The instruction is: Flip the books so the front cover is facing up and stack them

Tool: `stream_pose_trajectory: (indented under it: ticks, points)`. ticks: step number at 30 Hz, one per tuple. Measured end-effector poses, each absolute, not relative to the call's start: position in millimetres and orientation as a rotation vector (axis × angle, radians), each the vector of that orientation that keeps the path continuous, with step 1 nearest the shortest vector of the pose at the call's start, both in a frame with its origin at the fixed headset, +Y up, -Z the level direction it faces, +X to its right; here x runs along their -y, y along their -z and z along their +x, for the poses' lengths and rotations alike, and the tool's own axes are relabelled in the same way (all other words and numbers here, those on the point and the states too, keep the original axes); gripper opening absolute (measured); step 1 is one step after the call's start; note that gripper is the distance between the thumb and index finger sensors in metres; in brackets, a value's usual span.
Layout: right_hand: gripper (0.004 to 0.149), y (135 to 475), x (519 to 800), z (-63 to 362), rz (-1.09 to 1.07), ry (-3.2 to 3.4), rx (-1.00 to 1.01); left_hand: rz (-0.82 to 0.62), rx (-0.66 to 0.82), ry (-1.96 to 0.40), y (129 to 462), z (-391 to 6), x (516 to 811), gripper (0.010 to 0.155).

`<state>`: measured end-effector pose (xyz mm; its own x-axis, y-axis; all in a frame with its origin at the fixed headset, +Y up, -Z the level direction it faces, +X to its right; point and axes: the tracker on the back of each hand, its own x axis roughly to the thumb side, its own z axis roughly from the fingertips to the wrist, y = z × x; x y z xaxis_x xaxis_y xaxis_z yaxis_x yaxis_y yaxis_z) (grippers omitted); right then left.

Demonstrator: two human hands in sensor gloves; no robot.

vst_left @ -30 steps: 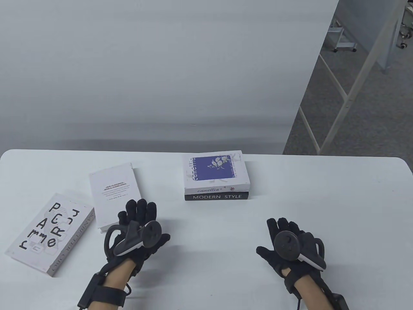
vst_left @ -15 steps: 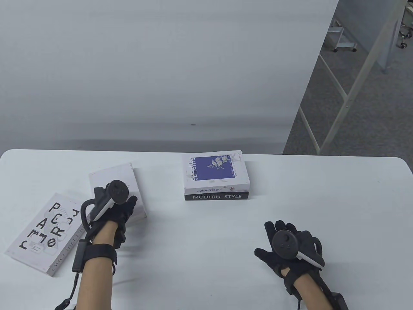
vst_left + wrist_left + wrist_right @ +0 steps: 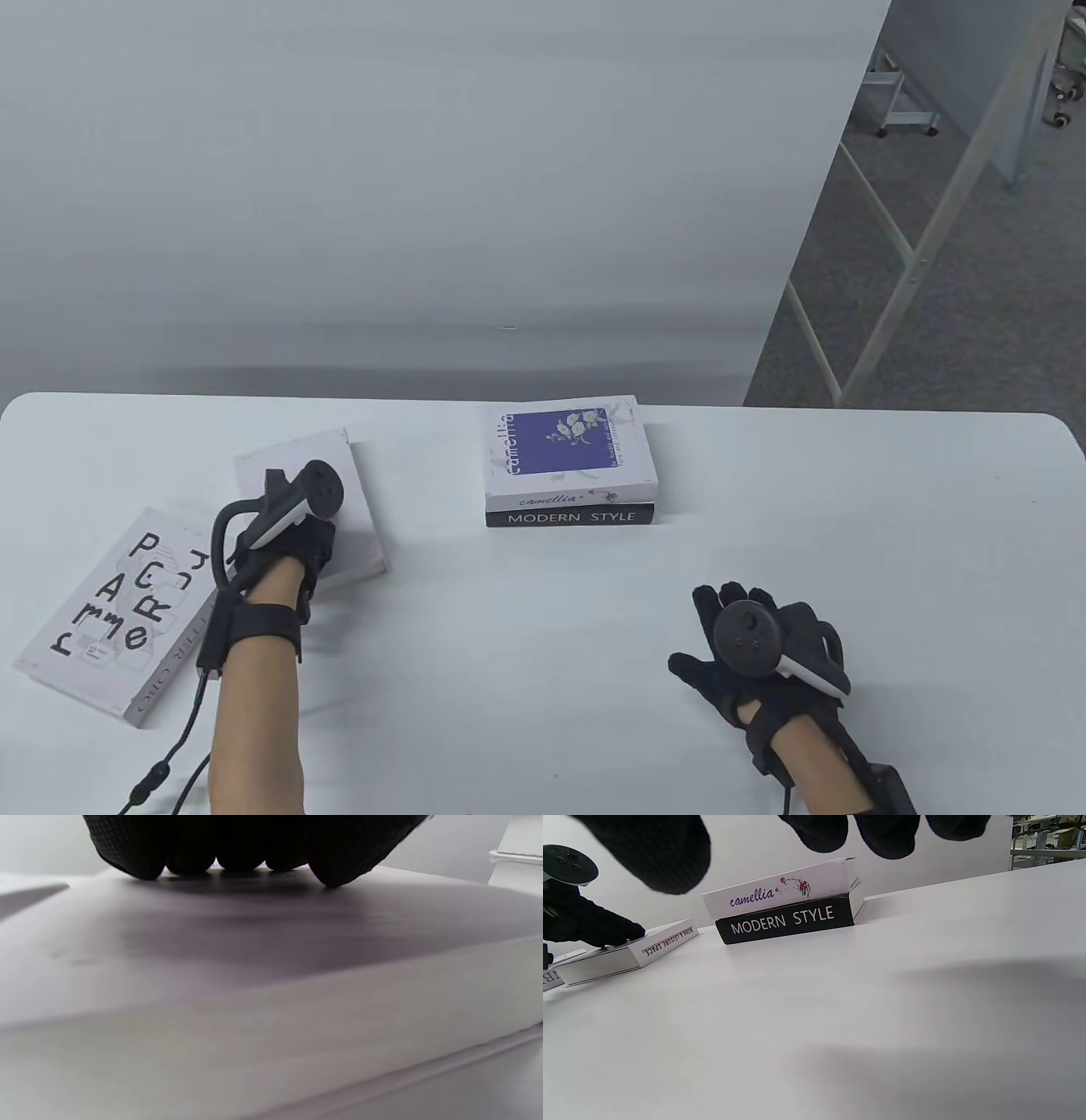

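A white book (image 3: pixel 361 509) lies back cover up at the left of the table; its spine reads "WORK & LEISURE SPACE" in the right wrist view (image 3: pixel 666 940). My left hand (image 3: pixel 310 543) rests on its near part, and its fingertips (image 3: pixel 237 853) touch the cover (image 3: pixel 271 955). A white book with big black letters (image 3: pixel 119 611) lies front cover up at the far left. The camellia book (image 3: pixel 568 450) sits front cover up on the black MODERN STYLE book (image 3: pixel 570 516). My right hand (image 3: pixel 713 645) lies open and empty over the table at the right.
The white table (image 3: pixel 848 526) has rounded far corners and a grey wall behind it. To the right of the wall are a metal frame (image 3: pixel 908 255) and carpeted floor. A cable runs from my left wrist off the near edge.
My left hand moved up and to the left from the bare table onto the white book, then settled a little further over it. The right hand stayed almost still.
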<state>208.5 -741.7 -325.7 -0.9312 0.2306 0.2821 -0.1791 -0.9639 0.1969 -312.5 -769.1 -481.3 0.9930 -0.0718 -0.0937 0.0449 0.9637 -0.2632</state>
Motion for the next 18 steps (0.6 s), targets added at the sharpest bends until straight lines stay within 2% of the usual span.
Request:
stream_pose_trajectory:
  ticks: [8,18]
  points:
    - [0.084,325.0,743.2,210.7,0.441,-2.887,-0.258,-0.316,-0.068,0.074,472.5,-300.2,759.1,0.053]
    - [0.083,322.3,749.2,212.8,0.448,-2.843,-0.252,-0.322,-0.008,0.140,426.8,-255.5,755.2,0.050]
